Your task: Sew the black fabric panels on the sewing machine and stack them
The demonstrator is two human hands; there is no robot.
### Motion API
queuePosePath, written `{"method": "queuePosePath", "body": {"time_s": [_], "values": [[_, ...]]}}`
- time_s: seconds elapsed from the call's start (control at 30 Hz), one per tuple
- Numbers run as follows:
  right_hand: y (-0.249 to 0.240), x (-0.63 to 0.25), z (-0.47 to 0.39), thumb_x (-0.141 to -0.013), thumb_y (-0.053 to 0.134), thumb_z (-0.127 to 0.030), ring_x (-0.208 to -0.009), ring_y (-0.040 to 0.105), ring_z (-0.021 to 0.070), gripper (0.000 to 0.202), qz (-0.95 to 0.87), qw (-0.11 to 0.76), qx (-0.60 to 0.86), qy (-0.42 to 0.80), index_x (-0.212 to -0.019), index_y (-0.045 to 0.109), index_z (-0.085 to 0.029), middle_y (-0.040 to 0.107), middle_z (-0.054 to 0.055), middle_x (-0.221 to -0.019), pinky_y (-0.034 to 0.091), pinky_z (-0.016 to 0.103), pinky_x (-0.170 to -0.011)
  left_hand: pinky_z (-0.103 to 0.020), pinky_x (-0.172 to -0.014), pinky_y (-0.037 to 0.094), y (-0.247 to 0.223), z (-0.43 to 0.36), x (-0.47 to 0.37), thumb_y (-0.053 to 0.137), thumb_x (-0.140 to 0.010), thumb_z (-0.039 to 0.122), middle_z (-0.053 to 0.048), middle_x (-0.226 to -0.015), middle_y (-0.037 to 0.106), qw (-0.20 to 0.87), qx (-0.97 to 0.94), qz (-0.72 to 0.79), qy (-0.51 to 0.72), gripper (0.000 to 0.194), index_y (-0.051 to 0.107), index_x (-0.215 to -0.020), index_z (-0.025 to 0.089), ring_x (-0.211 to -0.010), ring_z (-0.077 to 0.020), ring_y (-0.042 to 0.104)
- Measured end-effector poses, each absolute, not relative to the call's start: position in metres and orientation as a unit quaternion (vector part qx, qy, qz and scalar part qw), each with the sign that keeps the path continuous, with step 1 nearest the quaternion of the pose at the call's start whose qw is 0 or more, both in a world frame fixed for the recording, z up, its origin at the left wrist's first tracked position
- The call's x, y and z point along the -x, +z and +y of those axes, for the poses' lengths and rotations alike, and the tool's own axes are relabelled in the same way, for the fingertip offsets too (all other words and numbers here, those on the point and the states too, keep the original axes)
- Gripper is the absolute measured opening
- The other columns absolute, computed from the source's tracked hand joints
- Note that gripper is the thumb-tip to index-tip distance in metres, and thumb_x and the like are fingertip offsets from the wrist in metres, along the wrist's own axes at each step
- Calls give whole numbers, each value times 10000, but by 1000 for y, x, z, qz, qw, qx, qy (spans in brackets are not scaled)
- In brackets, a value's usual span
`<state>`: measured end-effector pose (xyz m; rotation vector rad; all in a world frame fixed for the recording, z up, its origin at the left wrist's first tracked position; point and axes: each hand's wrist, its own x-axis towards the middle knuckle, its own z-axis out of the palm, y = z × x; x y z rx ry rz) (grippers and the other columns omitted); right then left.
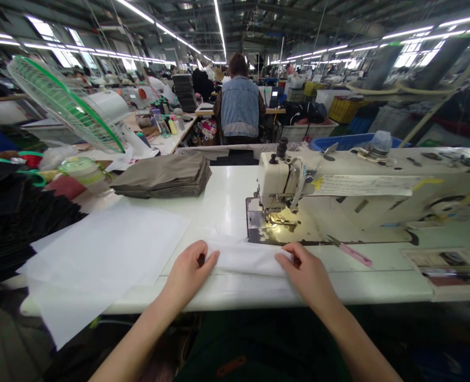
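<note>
A folded strip of thin white fabric [246, 259] is stretched between my two hands at the front of the sewing table. My left hand [193, 265] pinches its left end between thumb and fingers. At the other end, my right hand [304, 268] grips the fabric the same way. Just beyond the strip stands a sewing machine [278, 180], its needle area lit yellow. Pink-handled thread snips [352, 251] lie on the table to the right of my right hand. Left of my left hand, large white sheets [111, 254] lie spread out, one corner hanging over the table edge.
A stack of folded brown-grey cloth [163, 175] sits at the back left. Behind it stands a green-rimmed fan [67, 106]. Dark fabric piles [15, 223] fill the far left. A small parts tray [450, 273] is at the right. Ahead, a person in a denim vest [239, 109] sits facing away.
</note>
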<state>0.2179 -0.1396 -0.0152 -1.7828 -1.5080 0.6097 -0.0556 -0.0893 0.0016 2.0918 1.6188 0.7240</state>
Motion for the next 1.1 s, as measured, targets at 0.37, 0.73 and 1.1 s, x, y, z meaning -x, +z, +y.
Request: {"method": "queuePosePath", "body": {"time_s": [0.37,0.73,1.1], "values": [[-13,-208,-131,-895,550,-388,-692,650,212,181,-596,257,744,158,-858,643,-237,681,8,-725,383,282,-642,-290,-559,314,-4,-82,47,452,-856,361,34,-614,415,144,-759,568,283,264,329,-648,256,-558,-170,423],[-8,-201,-126,-935,574,-294,-685,678,210,117,-617,164,764,89,-887,661,-233,713,17,-730,326,278,-588,-315,-596,315,-3,-77,41,411,-863,289,11,-658,428,108,-775,581,225,224,304,-668,262,-611,-195,449],[-10,-195,-124,-949,561,-284,-704,706,220,108,-623,130,769,54,-904,644,-233,729,21,-744,330,285,-563,-332,-600,362,-5,-74,38,418,-868,250,0,-665,454,64,-789,578,197,246,283,-662,267,-614,-203,479]]}}
